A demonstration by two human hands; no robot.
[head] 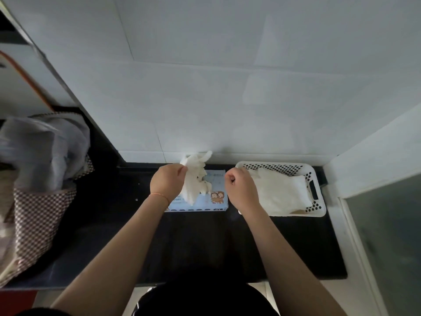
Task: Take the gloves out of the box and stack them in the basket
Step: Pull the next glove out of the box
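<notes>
White gloves (pixel 197 176) hang from our left hand (pixel 167 182), which pinches the bunch at its top, so the left grip is grasping the gloves. The bunch hangs down over the glove box (pixel 216 197), and its lower end reaches the top of the box. The box is pale blue with two cartoon children on it, and it lies flat on the black worktop (pixel 193 242), close to the white tiled wall (pixel 227 99).

Our right hand (pixel 240 187) is just beside the box, above the near left corner of the basket (pixel 316 176). Its fingers are curled in, so the right grip is clenched. We cannot see anything in it.

The basket is white plastic with small holes in its sides. It sits on the worktop to the right of the box. More white gloves (pixel 282 195) lie flat inside it.

At the far left stands a checked cloth bag (pixel 41 215) with grey cloth (pixel 43 151) in it.
</notes>
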